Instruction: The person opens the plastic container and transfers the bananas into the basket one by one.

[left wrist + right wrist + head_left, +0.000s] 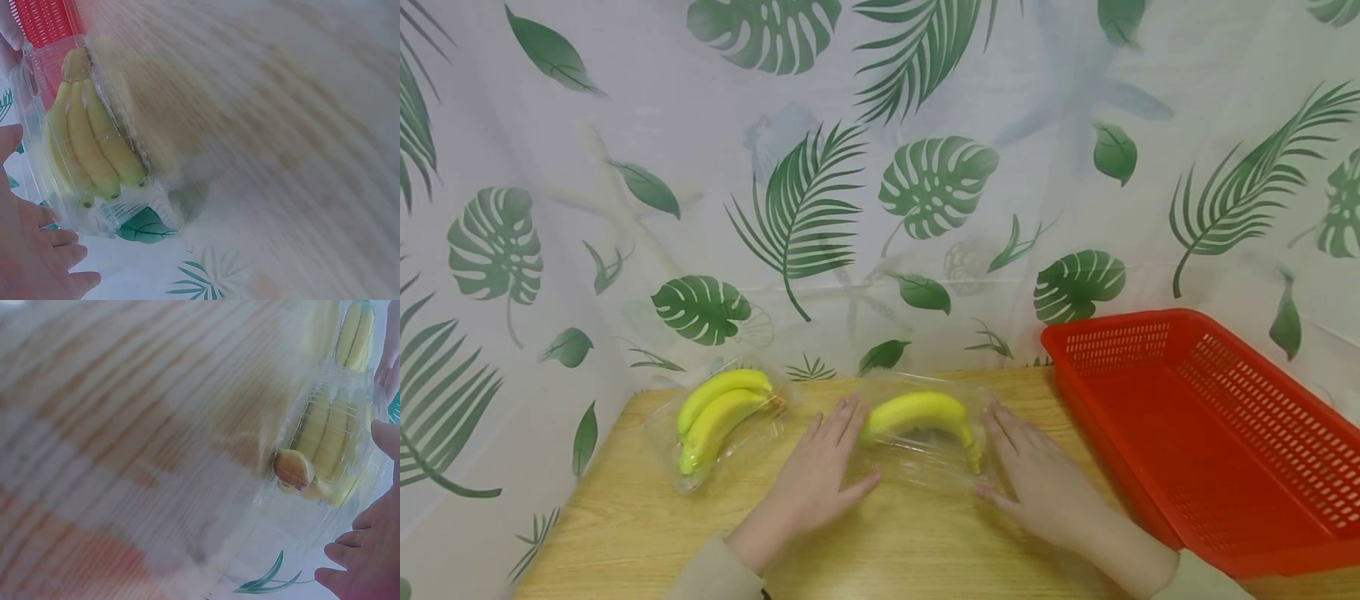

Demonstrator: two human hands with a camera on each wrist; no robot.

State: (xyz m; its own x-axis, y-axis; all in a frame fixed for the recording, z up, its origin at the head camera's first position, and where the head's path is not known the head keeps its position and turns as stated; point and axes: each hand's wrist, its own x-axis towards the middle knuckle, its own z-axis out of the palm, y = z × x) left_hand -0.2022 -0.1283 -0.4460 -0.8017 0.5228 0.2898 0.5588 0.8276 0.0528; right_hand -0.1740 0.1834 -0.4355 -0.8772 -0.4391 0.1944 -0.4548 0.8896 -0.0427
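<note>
A clear plastic box of bananas [917, 412] lies on the wooden table between my two hands. My left hand [811, 483] is at its left side, fingers straight and fingertips right at the box edge. On the opposite side, my right hand [1045, 483] lies with fingers extended along the box's right edge, thumb spread toward the near corner. Through the clear plastic in the left wrist view, three bananas [84, 137] show side by side, joined at the stem. The right wrist view has their brown stem end [292, 469] facing the right hand.
A second clear box of bananas [722, 421] lies to the left of the left hand. At the right stands a red perforated plastic basket [1120, 450], close beside the right forearm. A leaf-printed white curtain [850, 208] hangs behind the wooden table [880, 558].
</note>
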